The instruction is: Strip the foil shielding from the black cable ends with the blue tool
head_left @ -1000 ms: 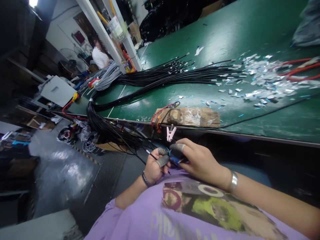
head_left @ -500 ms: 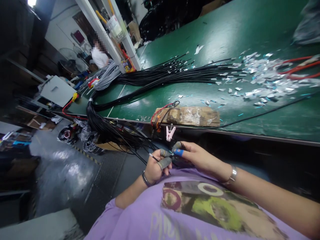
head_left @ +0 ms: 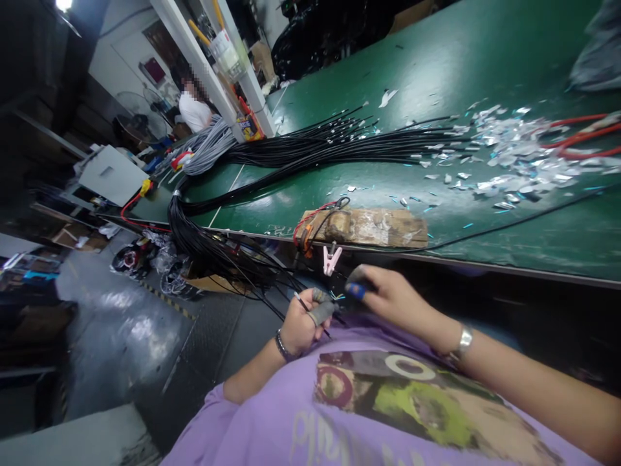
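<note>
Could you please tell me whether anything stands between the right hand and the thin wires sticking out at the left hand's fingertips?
Nothing visible does: only a small gap separates the right hand from the thin wires at the left hand. The pink clip shows above the wires in the picture, not between.

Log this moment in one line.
left hand: holding black cable, thin wires splayed | right hand: apart from wires, grip unclear | pink clip: by wooden board
</note>
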Demonstrator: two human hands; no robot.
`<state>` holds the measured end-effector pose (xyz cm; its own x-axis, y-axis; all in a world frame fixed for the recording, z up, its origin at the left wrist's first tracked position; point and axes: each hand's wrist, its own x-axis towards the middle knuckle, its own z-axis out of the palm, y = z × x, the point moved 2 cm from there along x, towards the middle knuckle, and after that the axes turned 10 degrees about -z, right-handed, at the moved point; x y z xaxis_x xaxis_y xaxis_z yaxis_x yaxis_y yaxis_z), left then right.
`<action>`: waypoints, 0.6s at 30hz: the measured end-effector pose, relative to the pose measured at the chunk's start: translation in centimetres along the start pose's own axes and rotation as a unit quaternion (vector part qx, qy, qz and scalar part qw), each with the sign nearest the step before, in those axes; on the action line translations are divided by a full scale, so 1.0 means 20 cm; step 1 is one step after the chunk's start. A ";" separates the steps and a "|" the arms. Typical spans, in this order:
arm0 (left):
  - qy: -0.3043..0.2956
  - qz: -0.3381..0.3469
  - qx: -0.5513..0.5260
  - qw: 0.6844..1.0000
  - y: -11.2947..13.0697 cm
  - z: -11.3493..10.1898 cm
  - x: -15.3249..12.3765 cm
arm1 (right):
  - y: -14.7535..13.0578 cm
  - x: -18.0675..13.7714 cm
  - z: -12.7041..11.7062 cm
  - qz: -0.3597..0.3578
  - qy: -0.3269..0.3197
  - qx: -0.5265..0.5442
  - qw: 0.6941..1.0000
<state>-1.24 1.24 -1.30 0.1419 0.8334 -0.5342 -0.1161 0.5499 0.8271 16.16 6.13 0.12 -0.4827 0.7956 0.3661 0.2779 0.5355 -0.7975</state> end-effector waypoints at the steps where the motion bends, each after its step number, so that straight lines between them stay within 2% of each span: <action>1: -0.002 0.005 -0.027 1.000 0.00 -0.01 0.00 | 0.04 0.00 -0.01 0.049 0.036 0.037 0.997; 3: 0.002 0.012 -0.075 0.997 0.00 -0.02 0.01 | 0.09 -0.02 -0.01 0.100 0.080 0.076 0.989; 6: 0.005 0.013 -0.110 0.994 -0.01 -0.03 0.01 | 0.09 -0.04 0.04 0.078 0.045 0.123 0.988; 10: 0.003 0.013 -0.103 0.995 -0.02 -0.03 0.01 | 0.02 -0.04 0.10 0.063 0.013 0.173 0.983; 14: 0.017 -0.007 -0.061 0.998 -0.03 -0.02 -0.01 | -0.03 0.00 0.11 0.043 0.000 0.143 0.989; 18: 0.001 -0.041 0.010 0.999 -0.02 0.00 -0.03 | -0.07 0.02 0.12 -0.022 -0.028 0.073 0.997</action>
<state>-1.35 0.55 -1.34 0.1486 0.7851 -0.6013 -0.0843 0.6159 0.7833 13.63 5.05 0.21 -0.5377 0.7537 0.3780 0.1333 0.5186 -0.8446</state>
